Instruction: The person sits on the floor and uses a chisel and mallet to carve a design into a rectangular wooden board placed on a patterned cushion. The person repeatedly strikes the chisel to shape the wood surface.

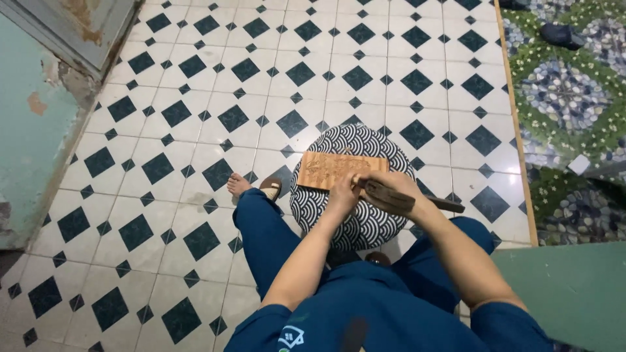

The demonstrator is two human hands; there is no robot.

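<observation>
Head view, looking down on a seated person in blue clothing over a tiled floor (195, 78) of white squares with dark diamonds

Item 1: wooden panel (336, 168), light brown, oblong, carved with shallow relief; lies flat on the round cushion (365, 225), long axis running 9 to 3 o'clock, near edge toward the person

Item 2: round cushion, dark with white wave pattern, set between the person's knees; bears the panel on its 12 o'clock half; nothing else rests on it

Item 3: left hand (344, 193), at the panel's near edge, about 6 o'clock of its middle; fingers curled together, seemingly around a slim tool whose tip meets the wood; the tool itself is too hidden to name

Item 4: right hand (391, 186), just at 3 o'clock of the left hand, touching or nearly so; fingers clamped on a dark wooden mallet (417, 201), handle pointing out toward 4 o'clock; the panel lies at 10 o'clock from these fingers

Item 5: both hands are about equally near the panel; the left is the one in contact at the edge

Item 6: bare foot in a sandal (261, 188), at 9 o'clock of the cushion

Item 7: pebble-patterned mat (574, 98), at 2 o'clock, with dark footwear (561, 36) on it

Containers: none seen
</observation>
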